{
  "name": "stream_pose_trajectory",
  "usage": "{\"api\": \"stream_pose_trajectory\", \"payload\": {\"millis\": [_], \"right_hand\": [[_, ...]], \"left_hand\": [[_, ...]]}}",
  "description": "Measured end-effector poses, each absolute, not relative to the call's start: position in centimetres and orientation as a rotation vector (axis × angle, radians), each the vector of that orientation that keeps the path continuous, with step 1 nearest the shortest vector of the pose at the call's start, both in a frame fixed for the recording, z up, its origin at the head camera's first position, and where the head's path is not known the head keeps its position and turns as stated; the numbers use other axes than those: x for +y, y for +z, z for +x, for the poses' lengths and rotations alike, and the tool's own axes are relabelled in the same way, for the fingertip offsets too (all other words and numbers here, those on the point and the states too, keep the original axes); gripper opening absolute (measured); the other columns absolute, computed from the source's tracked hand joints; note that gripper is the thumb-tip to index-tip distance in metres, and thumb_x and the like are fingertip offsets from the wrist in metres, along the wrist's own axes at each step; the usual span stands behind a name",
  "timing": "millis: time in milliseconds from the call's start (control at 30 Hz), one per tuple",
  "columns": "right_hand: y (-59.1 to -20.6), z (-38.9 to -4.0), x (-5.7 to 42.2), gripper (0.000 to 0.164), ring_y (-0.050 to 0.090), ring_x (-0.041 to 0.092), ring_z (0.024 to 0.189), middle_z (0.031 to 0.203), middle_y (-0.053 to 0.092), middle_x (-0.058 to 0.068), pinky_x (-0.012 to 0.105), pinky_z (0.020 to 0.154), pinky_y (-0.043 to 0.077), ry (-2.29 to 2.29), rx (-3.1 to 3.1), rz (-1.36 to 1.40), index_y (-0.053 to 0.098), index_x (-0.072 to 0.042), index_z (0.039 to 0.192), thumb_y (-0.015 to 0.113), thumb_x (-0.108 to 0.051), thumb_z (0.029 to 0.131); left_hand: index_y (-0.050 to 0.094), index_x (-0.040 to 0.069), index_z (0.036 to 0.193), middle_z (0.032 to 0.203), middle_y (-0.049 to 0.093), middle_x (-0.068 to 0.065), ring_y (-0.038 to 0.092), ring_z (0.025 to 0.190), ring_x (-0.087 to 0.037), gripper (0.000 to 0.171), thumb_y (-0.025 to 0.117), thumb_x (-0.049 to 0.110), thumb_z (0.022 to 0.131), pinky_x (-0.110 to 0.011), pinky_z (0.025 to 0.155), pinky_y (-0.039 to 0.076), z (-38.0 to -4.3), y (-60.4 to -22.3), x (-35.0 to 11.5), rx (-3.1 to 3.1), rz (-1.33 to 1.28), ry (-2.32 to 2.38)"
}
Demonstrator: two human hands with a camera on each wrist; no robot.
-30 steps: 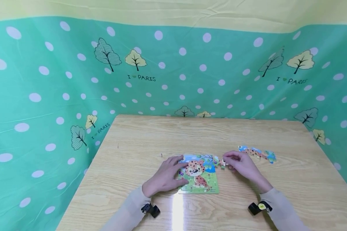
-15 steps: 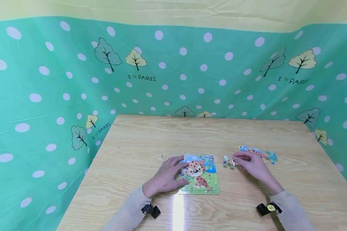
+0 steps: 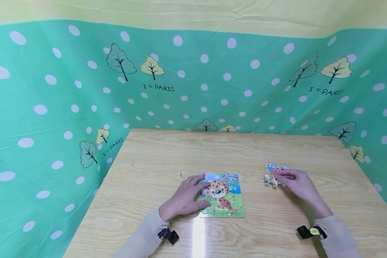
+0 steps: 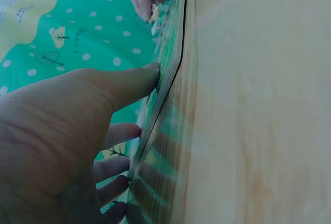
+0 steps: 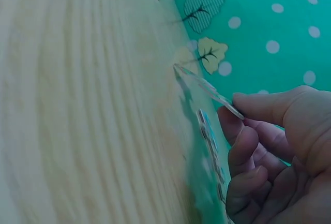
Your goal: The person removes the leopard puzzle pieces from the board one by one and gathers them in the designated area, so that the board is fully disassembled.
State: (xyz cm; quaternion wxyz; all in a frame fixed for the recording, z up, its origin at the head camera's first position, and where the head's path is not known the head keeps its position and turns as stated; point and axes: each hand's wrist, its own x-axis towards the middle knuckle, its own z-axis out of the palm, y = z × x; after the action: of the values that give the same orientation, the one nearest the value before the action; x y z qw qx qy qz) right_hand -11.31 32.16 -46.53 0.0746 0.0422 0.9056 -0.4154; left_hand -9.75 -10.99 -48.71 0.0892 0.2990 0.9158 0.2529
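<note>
A square jigsaw puzzle (image 3: pixel 229 197) with a spotted leopard cub lies flat on the table. My left hand (image 3: pixel 185 197) rests over its left side, fingers spread and fairly straight. In the left wrist view, the thumb (image 4: pixel 137 81) touches the board's face. To the right of the board, my right hand (image 3: pixel 300 186) pinches a small cluster of joined jigsaw pieces (image 3: pixel 270 181) between thumb and index finger. The right wrist view shows this cluster (image 5: pixel 209 90) tilted, one end close to the tabletop. Just behind it lie more jigsaw pieces (image 3: pixel 274 168), partly hidden by the right hand.
The wooden table (image 3: pixel 167 150) reaches back to a green polka-dot cloth (image 3: pixel 193 79) hanging behind and at the sides. A tiny dark speck (image 3: pixel 181 174) is on the wood behind the board. Each wrist wears a small black camera (image 3: pixel 168 234).
My right hand has moved right, carrying the pinched jigsaw pieces away from the board's upper right corner toward the other loose pieces. The left hand and the board have stayed put.
</note>
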Motion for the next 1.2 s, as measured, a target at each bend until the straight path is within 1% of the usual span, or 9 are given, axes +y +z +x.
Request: {"api": "stream_pose_trajectory", "payload": {"millis": [67,167,333,467,600,833,900,1033,1200], "right_hand": [[-46.4,-11.3,32.5,0.051,0.061,0.011,0.074,0.105,0.077,0.010,0.027,0.058,0.052,-1.220,2.724,0.142,0.070,0.004,0.132,0.066,-0.040,0.106],[-46.5,-11.3,32.7,0.050,0.062,0.012,0.077,0.110,0.076,0.015,0.027,0.059,0.053,-1.197,2.737,0.165,0.070,0.004,0.132,0.064,-0.039,0.107],[-46.7,-11.2,32.9,0.048,0.064,0.016,0.089,0.122,0.073,0.024,0.024,0.064,0.054,-1.138,2.775,0.183,0.071,0.003,0.130,0.063,-0.038,0.108],[-46.6,-11.2,33.2,0.047,0.066,0.020,0.095,0.125,0.071,0.027,0.024,0.067,0.054,-1.080,2.800,0.178,0.072,0.003,0.129,0.064,-0.038,0.107],[-46.4,-11.2,33.5,0.048,0.065,0.023,0.094,0.122,0.072,0.026,0.025,0.067,0.053,-1.043,2.813,0.168,0.073,0.003,0.128,0.064,-0.038,0.107],[-46.4,-11.2,33.6,0.045,0.061,0.022,0.085,0.108,0.073,0.018,0.028,0.064,0.049,-0.995,2.840,0.163,0.074,0.003,0.124,0.066,-0.037,0.106],[-46.4,-11.2,33.7,0.043,0.064,0.026,0.089,0.109,0.074,0.020,0.028,0.067,0.049,-0.968,2.864,0.152,0.075,0.002,0.122,0.067,-0.036,0.105],[-46.5,-11.2,33.8,0.037,0.069,0.033,0.100,0.116,0.075,0.023,0.030,0.073,0.049,-0.925,2.910,0.111,0.077,0.000,0.119,0.068,-0.033,0.105],[-46.5,-11.2,33.7,0.030,0.069,0.032,0.098,0.110,0.077,0.020,0.032,0.075,0.051,-0.927,2.917,0.049,0.079,-0.001,0.116,0.072,-0.027,0.103]], "left_hand": [[0.054,0.018,0.157,0.173,0.036,-0.011,0.033,0.158,-0.037,0.072,0.071,0.054,0.097,-0.062,0.128,0.030,-9.7,-48.7,-11.0,2.723,0.887,0.755],[0.054,0.018,0.157,0.172,0.036,-0.012,0.034,0.158,-0.037,0.072,0.072,0.053,0.097,-0.062,0.128,0.031,-9.7,-48.8,-10.9,2.726,0.888,0.757],[0.054,0.017,0.157,0.173,0.036,-0.012,0.034,0.158,-0.038,0.073,0.072,0.053,0.096,-0.062,0.128,0.030,-9.6,-48.8,-11.0,2.728,0.881,0.749],[0.053,0.019,0.158,0.174,0.035,-0.010,0.032,0.159,-0.037,0.073,0.072,0.054,0.097,-0.061,0.129,0.029,-9.6,-48.9,-10.9,2.719,0.867,0.748],[0.052,0.019,0.158,0.174,0.034,-0.010,0.031,0.160,-0.036,0.073,0.072,0.054,0.097,-0.060,0.130,0.028,-9.7,-48.7,-10.9,2.715,0.864,0.748],[0.052,0.018,0.158,0.174,0.034,-0.010,0.032,0.159,-0.036,0.073,0.072,0.054,0.097,-0.061,0.129,0.029,-9.7,-48.7,-10.9,2.717,0.875,0.751],[0.052,0.018,0.158,0.174,0.034,-0.010,0.031,0.160,-0.036,0.073,0.072,0.054,0.097,-0.061,0.129,0.028,-9.7,-48.7,-10.9,2.711,0.866,0.759],[0.053,0.019,0.158,0.173,0.035,-0.010,0.032,0.160,-0.036,0.072,0.072,0.054,0.097,-0.061,0.129,0.029,-9.7,-48.7,-10.9,2.716,0.859,0.755],[0.053,0.019,0.158,0.173,0.035,-0.010,0.031,0.160,-0.035,0.072,0.072,0.054,0.097,-0.061,0.129,0.029,-9.7,-48.6,-11.0,2.716,0.857,0.745]]}}
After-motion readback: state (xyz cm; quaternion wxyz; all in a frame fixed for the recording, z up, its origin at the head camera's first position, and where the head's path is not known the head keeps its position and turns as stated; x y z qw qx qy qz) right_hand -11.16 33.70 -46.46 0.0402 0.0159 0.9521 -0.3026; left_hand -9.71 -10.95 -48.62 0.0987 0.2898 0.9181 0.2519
